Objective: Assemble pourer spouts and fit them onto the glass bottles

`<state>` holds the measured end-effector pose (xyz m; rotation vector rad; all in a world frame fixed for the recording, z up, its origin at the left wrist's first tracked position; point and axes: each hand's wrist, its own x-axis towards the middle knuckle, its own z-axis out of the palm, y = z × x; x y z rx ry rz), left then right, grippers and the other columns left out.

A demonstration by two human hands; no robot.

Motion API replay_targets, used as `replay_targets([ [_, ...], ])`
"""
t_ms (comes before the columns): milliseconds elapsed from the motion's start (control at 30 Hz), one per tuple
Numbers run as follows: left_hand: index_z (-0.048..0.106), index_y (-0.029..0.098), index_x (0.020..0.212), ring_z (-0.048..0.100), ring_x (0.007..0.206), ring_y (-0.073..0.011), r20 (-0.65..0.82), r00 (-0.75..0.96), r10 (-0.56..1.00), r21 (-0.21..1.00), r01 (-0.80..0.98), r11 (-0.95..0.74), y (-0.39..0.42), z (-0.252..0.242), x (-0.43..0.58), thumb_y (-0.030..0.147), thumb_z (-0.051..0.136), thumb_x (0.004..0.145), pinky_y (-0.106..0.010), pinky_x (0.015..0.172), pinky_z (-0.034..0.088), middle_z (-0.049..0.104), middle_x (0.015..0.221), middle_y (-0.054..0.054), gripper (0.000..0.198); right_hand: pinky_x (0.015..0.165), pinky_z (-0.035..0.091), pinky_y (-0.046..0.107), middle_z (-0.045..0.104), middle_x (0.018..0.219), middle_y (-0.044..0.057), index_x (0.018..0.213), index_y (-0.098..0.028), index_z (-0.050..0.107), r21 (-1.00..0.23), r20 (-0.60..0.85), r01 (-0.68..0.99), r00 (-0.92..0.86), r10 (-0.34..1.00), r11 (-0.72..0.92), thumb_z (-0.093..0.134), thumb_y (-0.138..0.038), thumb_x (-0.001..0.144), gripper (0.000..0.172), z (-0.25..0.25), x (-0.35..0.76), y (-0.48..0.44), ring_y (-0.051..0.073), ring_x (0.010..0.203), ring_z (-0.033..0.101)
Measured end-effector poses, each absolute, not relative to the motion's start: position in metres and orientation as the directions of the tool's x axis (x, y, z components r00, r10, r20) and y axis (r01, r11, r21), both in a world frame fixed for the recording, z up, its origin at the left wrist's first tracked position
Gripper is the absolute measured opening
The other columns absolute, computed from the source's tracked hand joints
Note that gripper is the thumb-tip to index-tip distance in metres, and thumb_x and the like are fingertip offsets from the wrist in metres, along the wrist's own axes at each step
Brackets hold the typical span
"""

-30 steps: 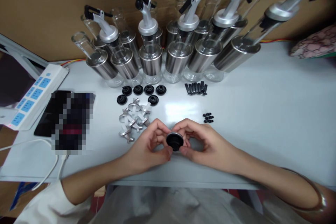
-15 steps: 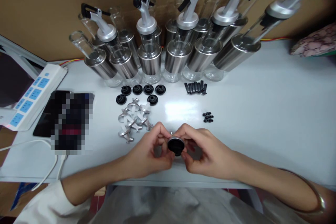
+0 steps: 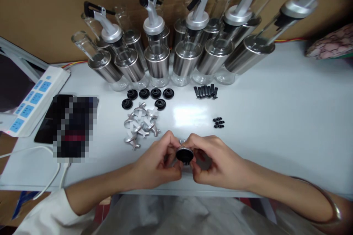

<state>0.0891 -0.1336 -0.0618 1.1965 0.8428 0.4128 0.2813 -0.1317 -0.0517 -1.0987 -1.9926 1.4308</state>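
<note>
Between my left hand (image 3: 161,159) and my right hand (image 3: 212,158) is a silver pourer spout (image 3: 185,155) with a black rubber stopper fitted in its base, black side toward me. Both hands pinch its rim, thumbs below and index fingers above, just over the table's front part. Two small metal prongs of the spout show above the fingertips. Left of the hands lies a pile of silver pourer spouts (image 3: 140,126) with white tubes. Behind it sit several black rubber stoppers (image 3: 144,94). Small black oval parts (image 3: 218,122) and short black levers (image 3: 205,91) lie to the right.
Glass oil bottles with steel sleeves (image 3: 157,62) stand in rows at the back, several bearing pourers with black levers. A white power strip (image 3: 38,97), phones (image 3: 51,121) and a white cable (image 3: 64,172) occupy the left. A patterned cloth item (image 3: 331,42) lies at the back right.
The pourer spout has tilted slightly in my fingers, so the black stopper underneath shows a little less. Both hands have shifted slightly. The parts on the table lie as before.
</note>
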Motion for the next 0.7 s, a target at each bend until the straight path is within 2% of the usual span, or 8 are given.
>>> replay_targets([
  [100, 0.039, 0.021, 0.088, 0.034, 0.052, -0.0043, -0.321, 0.666, 0.674, 0.94, 0.138, 0.312, -0.134, -0.061, 0.089, 0.009, 0.055, 0.073, -0.018, 0.047, 0.025, 0.051, 0.084, 0.002, 0.025, 0.041, 0.026, 0.016, 0.037, 0.054, -0.01, 0.076, -0.019, 0.045, -0.924, -0.083, 0.349, -0.579, 0.811, 0.155, 0.047, -0.008, 0.061, 0.019, -0.052, 0.281, -0.132, 0.004, 0.044, 0.03],
  [267, 0.041, 0.022, 0.095, 0.05, 0.073, -0.0112, -0.238, 0.662, 0.711, 0.965, 0.08, 0.249, -0.134, -0.07, 0.087, 0.008, 0.056, 0.075, -0.023, 0.061, 0.037, 0.052, 0.085, 0.0, 0.029, 0.043, 0.03, 0.016, 0.042, 0.057, -0.008, 0.077, -0.021, 0.044, -0.931, -0.088, 0.342, -0.547, 0.832, 0.127, 0.05, -0.009, 0.063, 0.019, -0.049, 0.283, -0.132, 0.005, 0.046, 0.035],
  [433, 0.043, 0.021, 0.105, 0.055, 0.079, -0.0136, -0.109, 0.617, 0.78, 0.991, 0.008, 0.132, -0.132, -0.074, 0.087, 0.017, 0.056, 0.084, -0.026, 0.07, 0.042, 0.058, 0.089, -0.003, 0.024, 0.047, 0.035, 0.017, 0.051, 0.066, -0.005, 0.085, -0.02, 0.048, -0.927, -0.06, 0.341, -0.544, 0.837, 0.155, 0.057, -0.014, 0.071, 0.018, -0.047, 0.29, -0.128, 0.007, 0.052, 0.043],
  [567, 0.045, 0.02, 0.109, 0.056, 0.088, -0.0145, -0.097, 0.607, 0.788, 0.992, -0.007, 0.127, -0.129, -0.069, 0.089, 0.021, 0.054, 0.089, -0.027, 0.077, 0.044, 0.061, 0.1, -0.006, 0.023, 0.047, 0.037, 0.017, 0.052, 0.07, -0.003, 0.089, -0.019, 0.051, -0.918, -0.048, 0.357, -0.53, 0.847, 0.172, 0.059, -0.017, 0.074, 0.017, -0.047, 0.292, -0.126, 0.008, 0.055, 0.047],
  [700, 0.046, 0.02, 0.111, 0.057, 0.09, -0.0146, -0.105, 0.609, 0.786, 0.993, 0.017, 0.119, -0.127, -0.066, 0.089, 0.023, 0.054, 0.089, -0.027, 0.079, 0.045, 0.061, 0.1, -0.006, 0.023, 0.044, 0.036, 0.017, 0.053, 0.067, -0.003, 0.088, -0.018, 0.052, -0.916, -0.047, 0.363, -0.519, 0.853, 0.17, 0.056, -0.017, 0.075, 0.013, -0.047, 0.292, -0.126, 0.008, 0.052, 0.047],
])
